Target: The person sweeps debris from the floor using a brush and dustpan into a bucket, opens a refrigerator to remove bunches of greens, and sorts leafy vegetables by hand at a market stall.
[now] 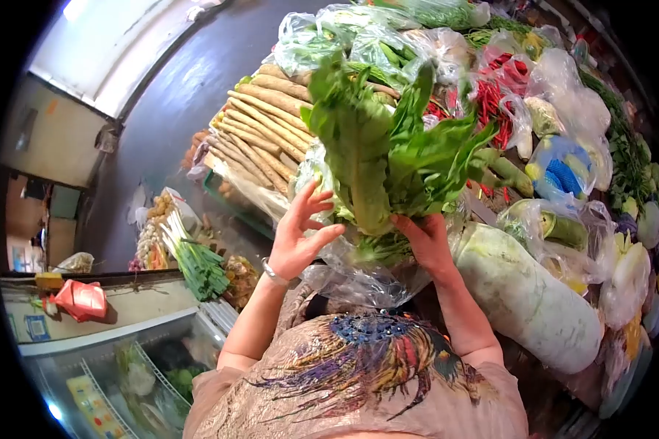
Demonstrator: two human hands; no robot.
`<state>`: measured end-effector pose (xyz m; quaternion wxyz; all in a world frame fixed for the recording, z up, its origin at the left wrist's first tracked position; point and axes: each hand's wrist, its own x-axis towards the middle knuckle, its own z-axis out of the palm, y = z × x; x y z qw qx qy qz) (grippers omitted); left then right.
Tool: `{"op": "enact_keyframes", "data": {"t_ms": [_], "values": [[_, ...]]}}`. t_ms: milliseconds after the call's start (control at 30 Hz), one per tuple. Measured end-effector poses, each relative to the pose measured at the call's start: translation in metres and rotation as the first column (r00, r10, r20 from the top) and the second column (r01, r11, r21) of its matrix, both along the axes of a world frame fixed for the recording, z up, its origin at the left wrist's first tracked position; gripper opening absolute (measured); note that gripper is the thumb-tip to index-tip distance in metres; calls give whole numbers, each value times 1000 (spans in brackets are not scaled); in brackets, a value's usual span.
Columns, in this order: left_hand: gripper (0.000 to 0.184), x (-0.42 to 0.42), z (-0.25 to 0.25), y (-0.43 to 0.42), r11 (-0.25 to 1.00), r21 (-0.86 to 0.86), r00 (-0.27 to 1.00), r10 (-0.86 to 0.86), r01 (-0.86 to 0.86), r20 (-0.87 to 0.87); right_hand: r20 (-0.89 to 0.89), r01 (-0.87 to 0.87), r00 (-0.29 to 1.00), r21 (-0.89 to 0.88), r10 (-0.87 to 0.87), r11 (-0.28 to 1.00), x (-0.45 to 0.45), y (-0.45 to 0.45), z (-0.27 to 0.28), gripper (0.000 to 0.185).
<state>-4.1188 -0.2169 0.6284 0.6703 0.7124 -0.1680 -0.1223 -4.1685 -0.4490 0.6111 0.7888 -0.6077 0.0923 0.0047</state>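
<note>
In front of my chest, my right hand grips a bunch of leafy green lettuce near its base, thumb against the stems. The leaves point up and away from me, and some tips are blurred. My left hand, with a bracelet at the wrist, is just left of the lettuce, its fingers spread and holding nothing. Below both hands lies crumpled clear plastic. Some finer greens show under the lettuce base.
Long pale roots are stacked at the left of the stall. A large winter melon lies by my right arm. Red chillies and bagged vegetables fill the back right. Green onions and a glass-topped cooler are at my left.
</note>
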Motion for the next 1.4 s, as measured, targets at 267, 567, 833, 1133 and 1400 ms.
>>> {"op": "enact_keyframes", "data": {"t_ms": [267, 567, 833, 1133, 1400], "values": [[52, 7, -7, -37, 970, 161, 967, 147, -182, 207, 101, 35, 995, -368, 2, 929, -26, -1, -25, 35], [32, 1, -25, -36, 961, -95, 965, 260, -261, -21, -68, 158, 986, 51, -155, 986, -19, -7, -47, 24], [47, -1, -28, -29, 912, -334, 964, 180, -238, -194, -110, 41, 994, 154, -24, 987, -18, -22, -47, 30], [42, -2, -9, -39, 918, -349, 953, 82, -186, -293, -77, 255, 965, 513, -253, 820, -11, -13, -26, 45], [37, -22, -25, -53, 997, -82, 998, -10, 5, -54, -28, 327, 920, 605, -391, 726, -4, -30, -6, 38]]}}
